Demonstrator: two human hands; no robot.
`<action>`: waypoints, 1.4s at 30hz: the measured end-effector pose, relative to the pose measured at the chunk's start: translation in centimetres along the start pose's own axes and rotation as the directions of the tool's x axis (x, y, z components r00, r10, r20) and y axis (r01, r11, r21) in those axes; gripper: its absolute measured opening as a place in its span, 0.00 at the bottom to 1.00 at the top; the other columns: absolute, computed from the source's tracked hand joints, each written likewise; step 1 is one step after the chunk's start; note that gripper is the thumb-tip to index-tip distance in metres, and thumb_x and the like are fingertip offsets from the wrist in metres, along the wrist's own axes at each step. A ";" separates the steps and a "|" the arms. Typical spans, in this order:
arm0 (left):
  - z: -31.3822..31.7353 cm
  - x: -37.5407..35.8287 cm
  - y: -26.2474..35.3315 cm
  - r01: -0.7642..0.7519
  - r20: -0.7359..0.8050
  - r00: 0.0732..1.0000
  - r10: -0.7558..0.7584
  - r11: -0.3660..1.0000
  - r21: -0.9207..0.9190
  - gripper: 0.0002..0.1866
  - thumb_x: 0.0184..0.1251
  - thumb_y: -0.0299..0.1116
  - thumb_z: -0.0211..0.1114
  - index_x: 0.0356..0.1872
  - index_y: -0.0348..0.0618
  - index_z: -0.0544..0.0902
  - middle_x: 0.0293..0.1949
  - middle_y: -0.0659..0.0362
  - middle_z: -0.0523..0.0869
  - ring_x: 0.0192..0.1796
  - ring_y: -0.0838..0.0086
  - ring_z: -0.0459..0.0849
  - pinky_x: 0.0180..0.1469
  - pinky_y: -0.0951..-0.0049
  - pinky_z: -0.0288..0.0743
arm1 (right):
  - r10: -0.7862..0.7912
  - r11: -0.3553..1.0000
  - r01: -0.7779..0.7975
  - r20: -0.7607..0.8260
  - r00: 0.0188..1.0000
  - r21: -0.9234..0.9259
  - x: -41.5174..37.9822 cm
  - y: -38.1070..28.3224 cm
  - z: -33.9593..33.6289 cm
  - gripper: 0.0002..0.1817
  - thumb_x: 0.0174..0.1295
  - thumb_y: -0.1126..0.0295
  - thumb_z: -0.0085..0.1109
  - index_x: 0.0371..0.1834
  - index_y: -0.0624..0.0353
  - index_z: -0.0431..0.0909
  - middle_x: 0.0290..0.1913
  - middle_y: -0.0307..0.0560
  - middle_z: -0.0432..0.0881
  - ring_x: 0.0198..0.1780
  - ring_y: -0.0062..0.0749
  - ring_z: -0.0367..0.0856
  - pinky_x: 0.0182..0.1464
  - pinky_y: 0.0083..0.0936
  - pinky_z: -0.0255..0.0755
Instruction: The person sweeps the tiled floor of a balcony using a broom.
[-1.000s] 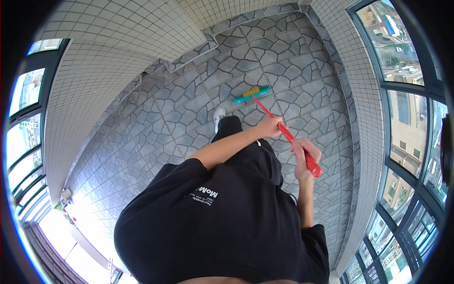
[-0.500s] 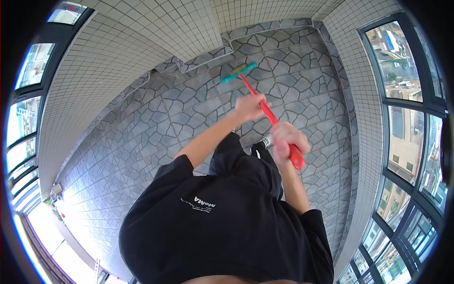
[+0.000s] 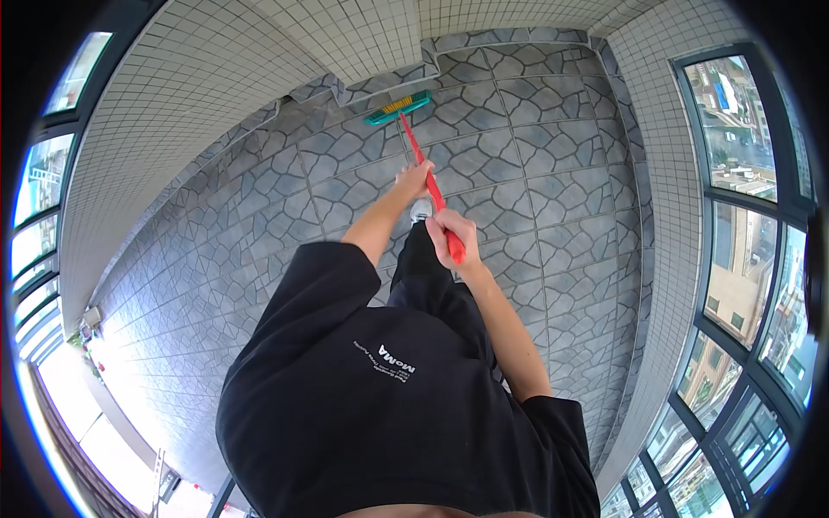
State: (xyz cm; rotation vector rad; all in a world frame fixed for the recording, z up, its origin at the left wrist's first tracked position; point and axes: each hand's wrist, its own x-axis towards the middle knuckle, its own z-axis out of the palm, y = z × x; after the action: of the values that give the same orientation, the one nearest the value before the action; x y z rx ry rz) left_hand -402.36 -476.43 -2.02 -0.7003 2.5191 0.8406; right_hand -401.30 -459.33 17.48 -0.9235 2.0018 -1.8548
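A push broom with a long red handle and a teal head [image 3: 398, 108] with a yellow middle reaches forward from my body. Its head rests on the grey stone-patterned floor, near the base of the tiled wall. My left hand [image 3: 413, 179] is wrapped round the middle of the red handle [image 3: 435, 192]. Closer to my body, my right hand [image 3: 452, 233] grips the handle near its rounded end, with the thumb along it. A white shoe [image 3: 420, 209] shows just below my left hand.
A tiled wall [image 3: 242, 86] curves along the left and front, with a jutting corner [image 3: 427, 65] beyond the broom head. Another tiled wall [image 3: 669, 224] with windows [image 3: 743, 250] runs along the right. A raised stone skirting [image 3: 509, 37] edges the floor.
The broom and both hands have swung to the left, and the broom head is now closer to the wall corner. One foot shows further forward. Both hands keep their grip.
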 end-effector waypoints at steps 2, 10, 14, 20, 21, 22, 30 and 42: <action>3.1 -2.8 2.0 -0.056 -0.011 0.998 0.056 0.997 -0.045 0.21 0.56 0.50 0.66 0.50 0.59 0.75 0.48 0.53 0.82 0.57 0.47 0.76 0.53 0.46 0.71 | -0.043 0.999 0.043 0.019 0.999 -0.017 -3.6 -1.1 -2.2 0.11 0.56 0.79 0.59 0.19 0.62 0.69 0.19 0.46 0.72 0.20 0.36 0.69 0.26 0.28 0.63; 13.6 -17.0 18.2 -0.379 -0.001 0.911 0.411 0.838 -0.392 0.12 0.56 0.37 0.66 0.37 0.46 0.75 0.28 0.52 0.82 0.37 0.52 0.82 0.36 0.56 0.73 | 0.224 0.971 -0.236 -0.206 0.952 -0.033 -15.1 -12.7 -17.3 0.10 0.56 0.80 0.57 0.19 0.64 0.70 0.19 0.42 0.75 0.22 0.25 0.70 0.26 0.22 0.63; 16.7 -22.1 22.2 -0.429 0.015 0.866 0.499 0.759 -0.489 0.09 0.60 0.36 0.61 0.37 0.47 0.74 0.27 0.51 0.81 0.37 0.52 0.82 0.36 0.56 0.73 | 0.234 0.968 -0.248 -0.246 0.941 -0.029 -17.9 -15.3 -20.5 0.11 0.62 0.77 0.54 0.22 0.62 0.68 0.19 0.40 0.72 0.19 0.18 0.65 0.25 0.17 0.63; 11.2 -22.7 23.8 -0.389 0.071 0.874 0.482 0.779 -0.492 0.09 0.62 0.34 0.60 0.43 0.49 0.75 0.31 0.52 0.83 0.38 0.55 0.83 0.37 0.59 0.74 | -0.148 0.972 0.224 -0.548 0.824 0.075 -15.1 -14.9 -18.5 0.12 0.64 0.73 0.52 0.22 0.58 0.65 0.16 0.40 0.69 0.18 0.24 0.68 0.29 0.27 0.67; 10.1 -22.0 23.6 -0.406 0.063 0.867 0.494 0.774 -0.486 0.09 0.62 0.34 0.60 0.43 0.49 0.75 0.31 0.52 0.83 0.38 0.55 0.83 0.37 0.59 0.74 | -0.163 0.969 0.238 -0.553 0.817 0.066 -14.3 -15.2 -18.1 0.12 0.64 0.73 0.52 0.22 0.58 0.65 0.16 0.40 0.69 0.18 0.24 0.68 0.29 0.27 0.67; 8.9 -21.1 23.5 -0.458 0.051 0.842 0.537 0.761 -0.460 0.10 0.63 0.38 0.61 0.43 0.51 0.76 0.30 0.54 0.83 0.37 0.55 0.83 0.36 0.58 0.73 | -0.197 0.948 0.303 -0.568 0.799 0.097 -13.3 -15.9 -17.9 0.13 0.64 0.72 0.52 0.22 0.57 0.64 0.16 0.40 0.69 0.17 0.25 0.67 0.30 0.29 0.67; -1.8 -7.4 23.3 -0.570 -0.147 0.807 0.572 0.689 -0.447 0.18 0.58 0.42 0.66 0.50 0.55 0.78 0.40 0.59 0.86 0.44 0.67 0.85 0.45 0.66 0.76 | -0.354 0.902 0.430 -0.507 0.786 0.037 -3.3 -16.5 -15.8 0.14 0.64 0.72 0.56 0.20 0.62 0.69 0.20 0.42 0.73 0.23 0.27 0.71 0.32 0.26 0.69; -0.3 -12.6 -8.2 0.165 -0.102 0.952 -0.288 0.765 -0.623 0.35 0.59 0.49 0.64 0.64 0.38 0.70 0.53 0.47 0.82 0.55 0.56 0.80 0.56 0.63 0.72 | 0.035 0.986 -0.092 -0.371 0.928 -0.137 8.2 6.5 -13.9 0.13 0.65 0.66 0.61 0.28 0.65 0.78 0.23 0.37 0.74 0.27 0.17 0.68 0.31 0.18 0.62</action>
State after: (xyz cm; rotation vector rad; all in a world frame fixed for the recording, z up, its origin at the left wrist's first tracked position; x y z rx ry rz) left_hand -387.71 -478.11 0.91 -1.3206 2.2275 1.5840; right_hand -417.46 -453.25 15.14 -0.5643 2.3883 -1.9779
